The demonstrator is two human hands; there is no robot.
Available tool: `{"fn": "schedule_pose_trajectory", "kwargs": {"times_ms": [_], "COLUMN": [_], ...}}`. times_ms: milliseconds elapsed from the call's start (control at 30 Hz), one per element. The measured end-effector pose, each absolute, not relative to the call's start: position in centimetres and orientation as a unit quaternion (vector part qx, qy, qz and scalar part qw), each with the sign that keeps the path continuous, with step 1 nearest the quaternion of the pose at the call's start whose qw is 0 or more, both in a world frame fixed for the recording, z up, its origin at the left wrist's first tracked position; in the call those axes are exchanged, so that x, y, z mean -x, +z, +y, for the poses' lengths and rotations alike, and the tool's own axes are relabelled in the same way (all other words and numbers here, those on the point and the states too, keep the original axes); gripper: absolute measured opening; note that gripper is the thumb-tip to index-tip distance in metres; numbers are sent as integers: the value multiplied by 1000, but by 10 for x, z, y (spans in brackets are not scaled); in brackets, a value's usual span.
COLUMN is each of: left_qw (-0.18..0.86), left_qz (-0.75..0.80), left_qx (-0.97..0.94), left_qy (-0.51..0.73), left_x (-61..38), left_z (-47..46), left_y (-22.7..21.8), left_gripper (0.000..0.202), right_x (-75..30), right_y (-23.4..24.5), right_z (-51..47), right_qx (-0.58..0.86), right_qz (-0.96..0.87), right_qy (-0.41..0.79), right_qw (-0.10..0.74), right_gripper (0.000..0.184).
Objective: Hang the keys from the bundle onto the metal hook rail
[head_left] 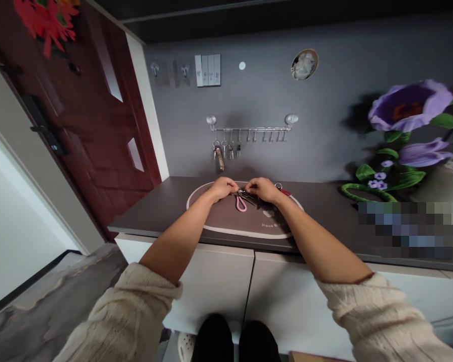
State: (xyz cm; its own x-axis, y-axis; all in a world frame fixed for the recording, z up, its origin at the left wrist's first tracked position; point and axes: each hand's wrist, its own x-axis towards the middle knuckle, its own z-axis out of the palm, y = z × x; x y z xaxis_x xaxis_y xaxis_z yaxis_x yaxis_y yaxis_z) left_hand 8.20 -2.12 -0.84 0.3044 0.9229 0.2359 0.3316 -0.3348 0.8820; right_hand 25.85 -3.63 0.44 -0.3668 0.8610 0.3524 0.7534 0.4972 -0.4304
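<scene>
Both of my hands meet over a brown oval mat (226,219) with a pale rim. My left hand (224,188) pinches the left side of a bunch of keys (249,197), which has a pink loop strap (241,203) hanging toward me. The fingers of my right hand (262,189) are closed on the right side of the same bunch; exactly which key they grip is hidden. Just right of that hand, a key ring with a red tag (286,192) lies on the mat.
On the grey wall, a hook rail (252,129) carries several keys and a brown keychain (219,157) at its left end. Purple artificial flowers (411,108) stand at the right of the dark countertop (147,206). A red-brown door (86,100) is at the left.
</scene>
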Motion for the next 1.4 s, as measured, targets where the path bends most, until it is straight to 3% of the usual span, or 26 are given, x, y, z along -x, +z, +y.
{"fn": "schedule_pose_trajectory", "kwargs": {"times_ms": [300, 867, 1400], "left_qw": [415, 477, 537], "left_qz": [400, 350, 303], "left_qx": [-673, -586, -545], "left_qy": [464, 554, 569], "left_x": [-87, -88, -93], "left_z": [-21, -21, -23], "left_y": [-7, 3, 4], "left_gripper": [6, 16, 23], "right_x": [-255, -248, -243], "right_y": [7, 14, 12], "right_z": [-39, -48, -46], "right_qx": [494, 412, 395], "right_qz": [-796, -705, -664], "right_qy": [137, 366, 394], "right_qw": [322, 447, 498], "right_gripper": [15, 24, 32]}}
